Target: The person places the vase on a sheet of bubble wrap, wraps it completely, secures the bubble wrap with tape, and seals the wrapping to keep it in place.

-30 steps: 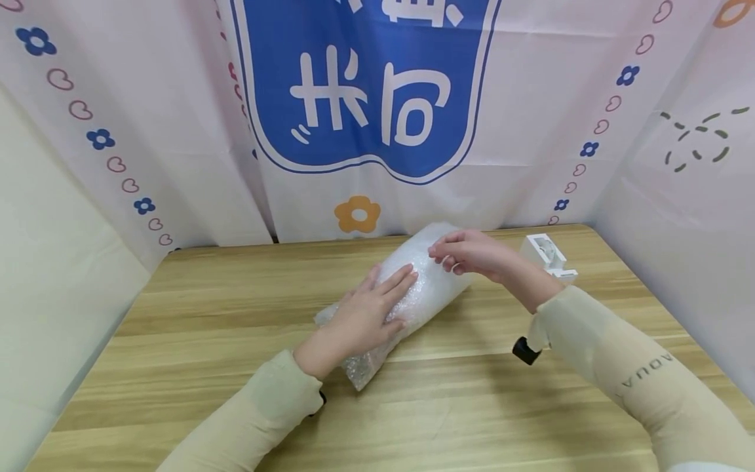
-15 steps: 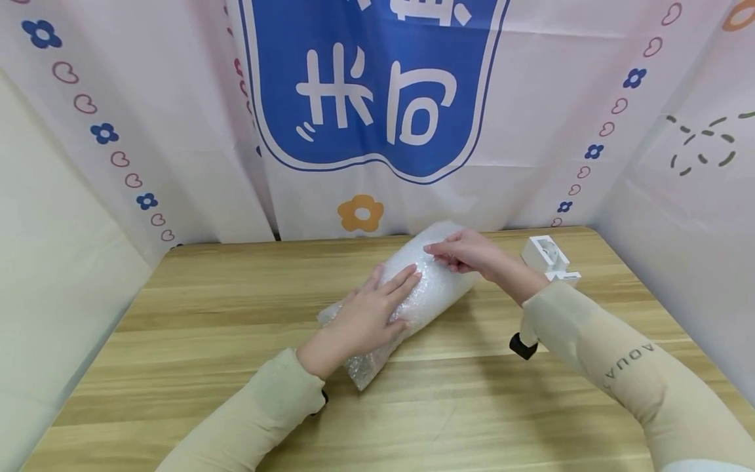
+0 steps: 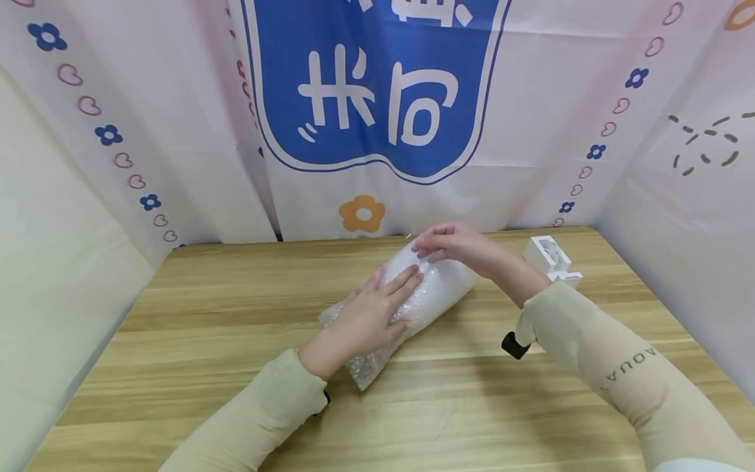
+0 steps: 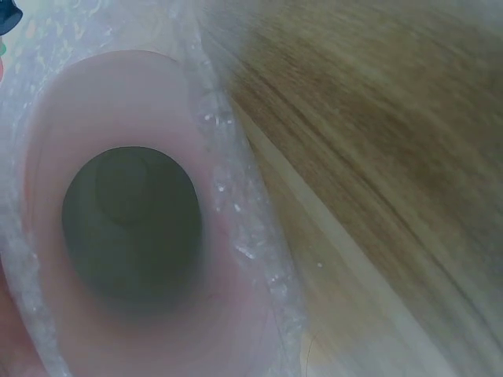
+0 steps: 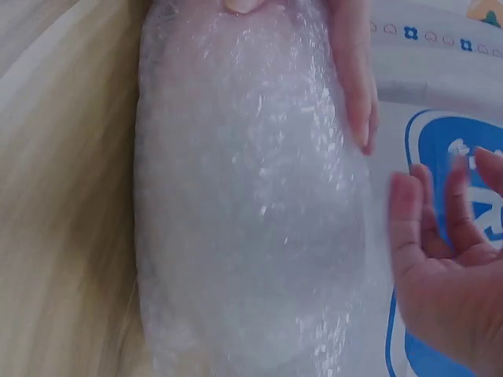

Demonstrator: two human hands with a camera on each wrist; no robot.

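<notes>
A bundle of bubble wrap [image 3: 433, 295] lies slantwise on the wooden table, its loose flap toward me. Through the wrap's near end, the left wrist view shows a pinkish thing with a round dark opening [image 4: 132, 224]. My left hand [image 3: 366, 318] rests on the near half of the bundle, fingers stretched along it. At the far half, my right hand [image 3: 463, 249] hovers over the upper left side, its fingers loosely bent. In the right wrist view, the right hand [image 5: 448, 275] is apart from the wrap, with nothing visible between its fingers.
A white tape dispenser [image 3: 545, 252] with a roll in it stands at the back right of the table [image 3: 224, 341], behind my right forearm. A printed cloth [image 3: 531, 131] hangs along the back edge, and pale walls close off both sides.
My right hand has lifted from the top of the bundle and shifted slightly left and away from me, its pinched fingers loosening. The left hand and the bundle stay in place.
</notes>
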